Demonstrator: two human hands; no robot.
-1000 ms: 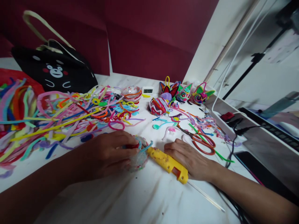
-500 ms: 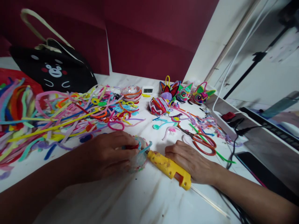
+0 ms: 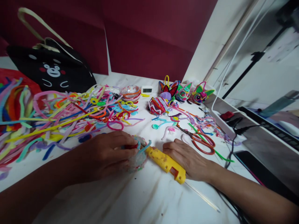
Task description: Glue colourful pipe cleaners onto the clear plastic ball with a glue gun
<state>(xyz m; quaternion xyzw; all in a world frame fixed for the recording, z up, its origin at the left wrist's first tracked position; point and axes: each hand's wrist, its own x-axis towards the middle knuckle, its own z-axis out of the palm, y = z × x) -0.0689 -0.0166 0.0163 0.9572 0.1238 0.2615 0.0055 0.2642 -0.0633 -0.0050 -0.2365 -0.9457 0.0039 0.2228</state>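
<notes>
My left hand (image 3: 116, 152) is closed around a clear plastic ball (image 3: 137, 161) trimmed with coloured fuzzy strips; part of the ball is hidden by my fingers. A light-blue pipe cleaner (image 3: 145, 147) curls over it and sticks out to the right. In my right hand (image 3: 181, 155) is a yellow hot glue gun (image 3: 167, 163), its nozzle end at the ball's right side beside the pipe cleaner. A clear glue stick (image 3: 203, 197) juts from its rear. Orange-handled scissors (image 3: 203, 143) lie beyond my right hand.
A heap of colourful pipe cleaners (image 3: 77, 115) covers the table's left. Decorated animal-face balls (image 3: 183, 91), a wrapped ball (image 3: 157, 105) and a small digital clock (image 3: 147, 90) stand at the back. A phone (image 3: 259, 168) and cables lie right; a black bag (image 3: 51, 71) sits back left.
The glue gun and my right hand have shifted slightly left and up, bringing the nozzle closer in at the ball. My left hand stays nearly still on the ball.
</notes>
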